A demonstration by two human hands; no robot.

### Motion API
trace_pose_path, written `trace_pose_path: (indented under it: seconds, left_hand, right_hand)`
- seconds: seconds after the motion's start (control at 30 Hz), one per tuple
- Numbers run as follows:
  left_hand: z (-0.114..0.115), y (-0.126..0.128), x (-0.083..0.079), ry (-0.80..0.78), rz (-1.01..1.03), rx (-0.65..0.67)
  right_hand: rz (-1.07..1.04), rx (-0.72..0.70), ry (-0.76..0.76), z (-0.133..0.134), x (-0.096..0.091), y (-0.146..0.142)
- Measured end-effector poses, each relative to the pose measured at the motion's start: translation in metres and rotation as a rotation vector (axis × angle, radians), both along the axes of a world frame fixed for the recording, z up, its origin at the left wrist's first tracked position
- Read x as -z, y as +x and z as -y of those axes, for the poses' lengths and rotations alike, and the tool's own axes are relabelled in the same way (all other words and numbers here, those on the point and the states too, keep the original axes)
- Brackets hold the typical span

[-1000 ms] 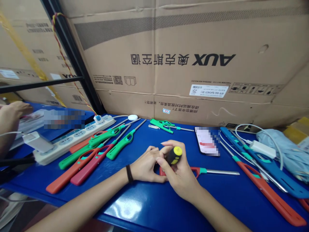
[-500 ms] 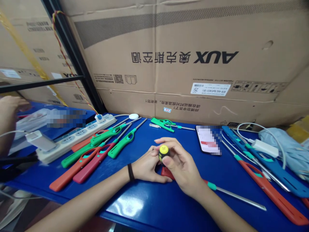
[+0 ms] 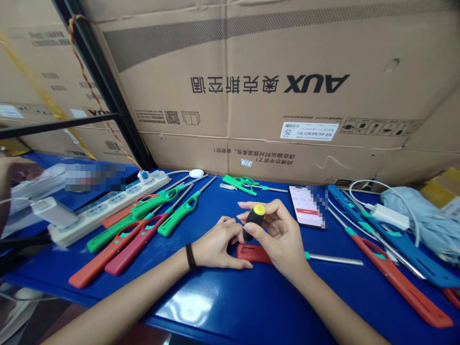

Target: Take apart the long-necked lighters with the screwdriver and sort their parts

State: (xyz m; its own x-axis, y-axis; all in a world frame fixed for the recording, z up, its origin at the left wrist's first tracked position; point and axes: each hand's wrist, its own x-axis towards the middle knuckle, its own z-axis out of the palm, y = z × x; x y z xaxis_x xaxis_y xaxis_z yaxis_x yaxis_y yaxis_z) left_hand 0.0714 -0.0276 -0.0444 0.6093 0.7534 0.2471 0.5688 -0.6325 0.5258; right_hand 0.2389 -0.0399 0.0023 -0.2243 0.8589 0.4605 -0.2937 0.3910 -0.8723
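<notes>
My right hand (image 3: 278,235) is closed around a short screwdriver (image 3: 253,221) with a black handle and a yellow cap. Its thin shaft points down, the tip at the handle end of a red gas lighter (image 3: 253,254) that lies flat on the blue table (image 3: 212,306). My left hand (image 3: 223,244), a dark band at its wrist, pinches that same end, thumb on the near side and fingers on the far side. The lighter's middle is hidden behind my right hand; its metal tube sticks out to the right.
Several red and green lighters (image 3: 134,239) lie left, beside a white power strip (image 3: 111,203). A green lighter casing (image 3: 239,183) sits at the back. Right are a phone (image 3: 304,206), an orange lighter (image 3: 398,282) and blue lighters (image 3: 391,235). Another person's arm (image 3: 5,187) shows far left.
The screwdriver has tilted, so its shaft and the lighter's end now show. The lighter's tube has swung to lie more level. My left hand keeps its hold; the view has shifted slightly.
</notes>
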Motion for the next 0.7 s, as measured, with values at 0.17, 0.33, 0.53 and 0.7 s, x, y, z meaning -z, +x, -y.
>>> trace_pose_path:
  seconds: [0.17, 0.33, 0.53, 0.7]
  left_hand:
    - [0.0, 0.0, -0.001, -0.025, -0.004, 0.004]
    - [-0.001, 0.0, -0.003, -0.059, 0.064, 0.069]
    - [0.001, 0.004, -0.005, -0.012, 0.143, 0.087]
    - [0.001, 0.005, -0.005, -0.026, 0.095, 0.076]
  right_hand:
    - [0.062, -0.181, -0.055, -0.004, -0.006, 0.008]
    - [0.169, -0.38, -0.07, -0.008, -0.006, 0.008]
    - [-0.108, -0.391, -0.224, -0.003, 0.006, -0.006]
    - [-0.135, -0.352, -0.303, -0.005, 0.007, -0.009]
